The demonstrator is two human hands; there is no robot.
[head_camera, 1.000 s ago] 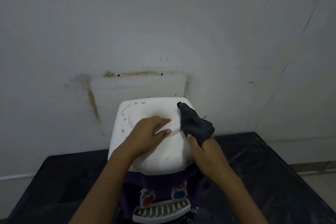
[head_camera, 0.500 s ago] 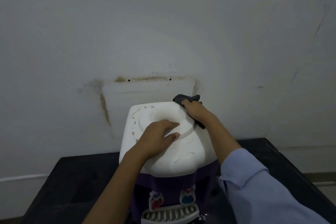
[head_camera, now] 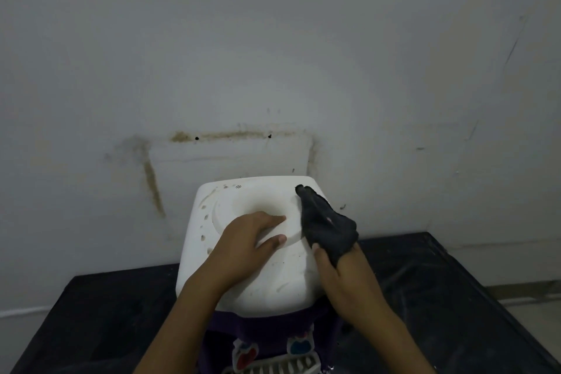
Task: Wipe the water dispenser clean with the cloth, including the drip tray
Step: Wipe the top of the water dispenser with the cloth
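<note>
A water dispenser (head_camera: 267, 276) with a white top and a purple body stands on a black table. My left hand (head_camera: 246, 243) rests flat on the white top, fingers reaching into the round recess. My right hand (head_camera: 343, 276) grips a dark cloth (head_camera: 324, 225) against the top's right edge; the cloth trails up toward the back right corner. The white slotted drip tray (head_camera: 279, 367) shows at the bottom edge, below a red tap (head_camera: 246, 358) and a blue tap (head_camera: 299, 346). Smudges mark the top's left side.
The black table (head_camera: 440, 307) reaches left and right of the dispenser. Directly behind it rises a stained white wall (head_camera: 273, 70). At the far right lies a strip of floor (head_camera: 534, 310).
My right hand drew the cloth back from the rear right corner of the top toward me along the right edge. My left hand kept its place on the top.
</note>
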